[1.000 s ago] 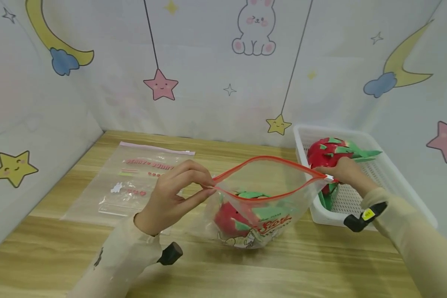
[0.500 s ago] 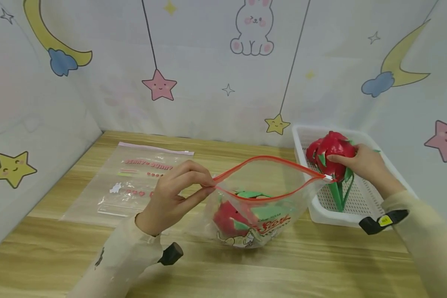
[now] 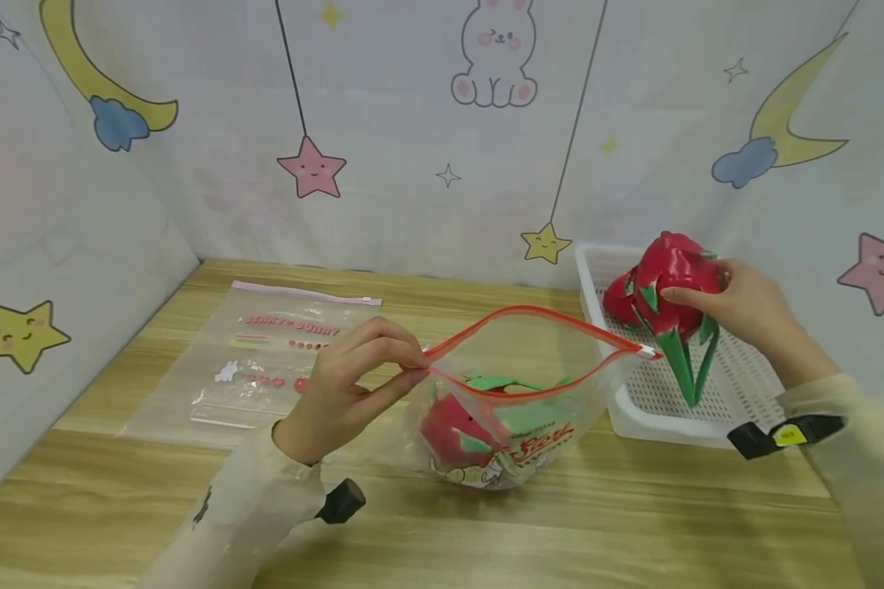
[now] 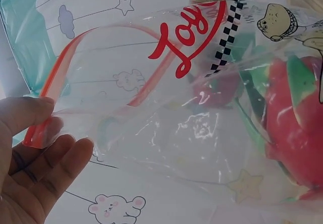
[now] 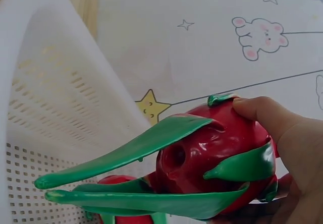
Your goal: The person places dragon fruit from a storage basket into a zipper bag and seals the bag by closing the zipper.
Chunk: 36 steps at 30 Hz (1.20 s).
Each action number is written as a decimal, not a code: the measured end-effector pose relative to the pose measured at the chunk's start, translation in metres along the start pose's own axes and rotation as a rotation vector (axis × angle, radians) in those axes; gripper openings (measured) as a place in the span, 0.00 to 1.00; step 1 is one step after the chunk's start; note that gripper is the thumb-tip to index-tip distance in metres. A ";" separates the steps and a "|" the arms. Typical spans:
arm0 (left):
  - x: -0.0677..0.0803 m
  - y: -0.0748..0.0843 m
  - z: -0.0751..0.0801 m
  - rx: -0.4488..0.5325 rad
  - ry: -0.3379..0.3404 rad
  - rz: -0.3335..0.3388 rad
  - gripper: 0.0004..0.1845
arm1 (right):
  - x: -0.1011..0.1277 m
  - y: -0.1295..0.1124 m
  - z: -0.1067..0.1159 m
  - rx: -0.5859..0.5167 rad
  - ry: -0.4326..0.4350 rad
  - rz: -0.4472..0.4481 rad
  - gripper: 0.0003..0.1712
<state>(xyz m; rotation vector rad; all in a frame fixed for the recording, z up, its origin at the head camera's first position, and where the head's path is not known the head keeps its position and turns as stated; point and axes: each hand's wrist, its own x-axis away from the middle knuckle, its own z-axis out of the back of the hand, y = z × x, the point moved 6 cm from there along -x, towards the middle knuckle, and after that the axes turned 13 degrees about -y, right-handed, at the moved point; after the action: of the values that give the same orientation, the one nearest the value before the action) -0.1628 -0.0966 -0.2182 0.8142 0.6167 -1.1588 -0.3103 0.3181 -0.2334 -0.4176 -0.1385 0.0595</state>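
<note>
My left hand (image 3: pixel 357 384) pinches the red zip rim of a clear zip bag (image 3: pixel 538 458) at its left corner; the mouth gapes wide. Inside the bag lies a red dragon fruit (image 3: pixel 453 429) with green leaves, also seen through the plastic in the left wrist view. Over the basket, my right hand (image 3: pixel 759 315) grips another dragon fruit (image 5: pixel 217 156), its long green leaves hanging down. Thumb on one side and fingers on the other hold it in the right wrist view. Behind it, a further red dragon fruit (image 3: pixel 620 298) sits in the white basket (image 3: pixel 633 421), partly hidden.
A second clear zip bag (image 3: pixel 265 356) with pink print lies flat on the wooden table (image 3: pixel 412 544) at the left. The white basket stands at the right, close to the bag's slider end. A printed curtain (image 3: pixel 398 106) closes off the back and sides.
My right hand has taken hold of a dragon fruit, turned it leaves downward and raised it to the right above the basket. The left hand keeps its pinch on the bag rim.
</note>
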 end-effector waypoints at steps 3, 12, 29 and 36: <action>-0.001 0.000 0.000 -0.001 -0.001 0.002 0.11 | 0.004 -0.005 0.005 0.000 -0.002 0.001 0.59; -0.001 -0.002 0.001 0.004 -0.006 0.018 0.12 | 0.012 -0.021 0.018 0.046 0.018 0.019 0.59; 0.002 -0.002 0.001 -0.002 -0.015 0.030 0.12 | 0.028 -0.042 0.032 0.062 0.056 0.098 0.55; 0.002 -0.003 0.002 0.004 -0.009 0.033 0.11 | 0.039 -0.060 0.037 0.067 0.105 0.160 0.50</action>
<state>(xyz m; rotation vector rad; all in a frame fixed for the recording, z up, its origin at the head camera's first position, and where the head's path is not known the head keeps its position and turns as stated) -0.1648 -0.0996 -0.2193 0.8197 0.5912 -1.1334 -0.2753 0.2809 -0.1710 -0.3633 0.0004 0.1993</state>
